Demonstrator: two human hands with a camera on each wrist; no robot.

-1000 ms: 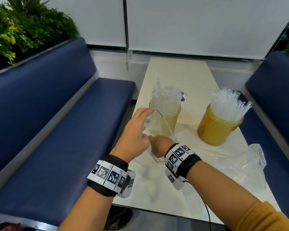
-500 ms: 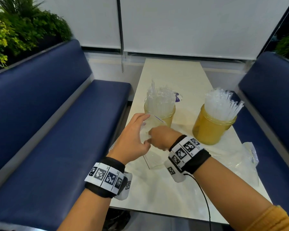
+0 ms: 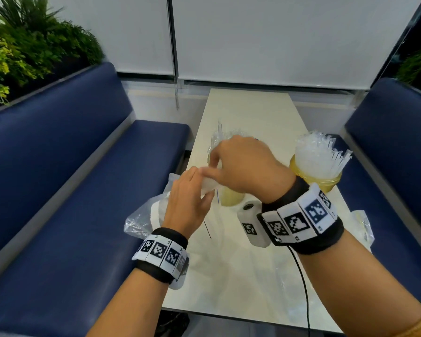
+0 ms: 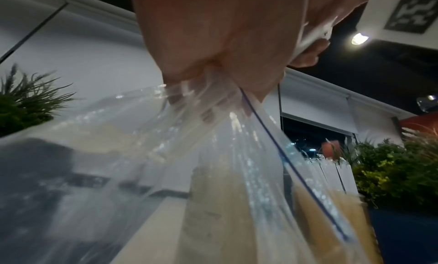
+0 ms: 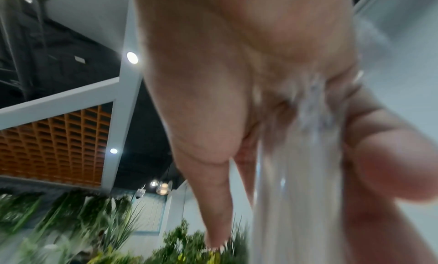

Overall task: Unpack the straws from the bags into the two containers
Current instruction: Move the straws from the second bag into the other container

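In the head view my left hand (image 3: 192, 198) grips the bunched mouth of a clear zip bag (image 3: 144, 215) that hangs over the table's left edge. My right hand (image 3: 229, 164) is just above it and pinches a small white bundle of straws (image 3: 209, 184) at the bag's mouth. The left wrist view shows my fingers (image 4: 213, 43) gathering the bag (image 4: 213, 155), which has a blue zip line. The right wrist view is blurred, with straws (image 5: 296, 155) running through my curled fingers. The left amber container (image 3: 229, 199) is mostly hidden behind my hands. The right container (image 3: 326, 181) is packed with straws (image 3: 319, 152).
The narrow pale table (image 3: 253, 113) runs between two blue benches, one on the left (image 3: 83, 190) and one on the right (image 3: 387, 142). Another crumpled clear bag (image 3: 362, 224) lies at the table's right edge. Plants (image 3: 22, 45) stand behind the left bench.
My right hand has risen from inside the bag and now holds a white bundle of straws above my left hand. The left hand's fingers have closed on the bag.
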